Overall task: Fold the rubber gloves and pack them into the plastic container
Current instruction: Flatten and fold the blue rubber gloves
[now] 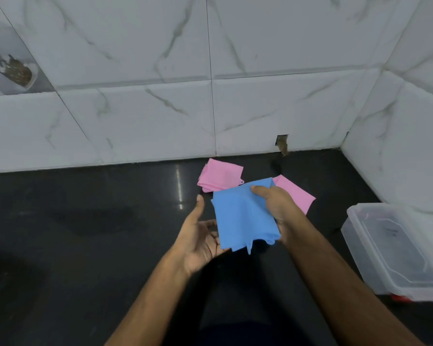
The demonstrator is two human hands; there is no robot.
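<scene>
A folded blue rubber glove (240,216) is held above the black counter. My right hand (275,208) grips its right edge, thumb on top. My left hand (198,236) is palm up with fingers apart at the glove's lower left corner, just under it. Behind lie two pink gloves: one folded (220,176) near the wall, another (295,193) partly hidden by my right hand and the blue glove. A clear plastic container (395,248) stands at the right, with nothing inside that I can see.
The black counter (85,233) meets a white marble-tiled wall (135,116) at the back and at the right corner. A small hole in the tile (281,141) sits low on the back wall. Something red (400,298) shows under the container.
</scene>
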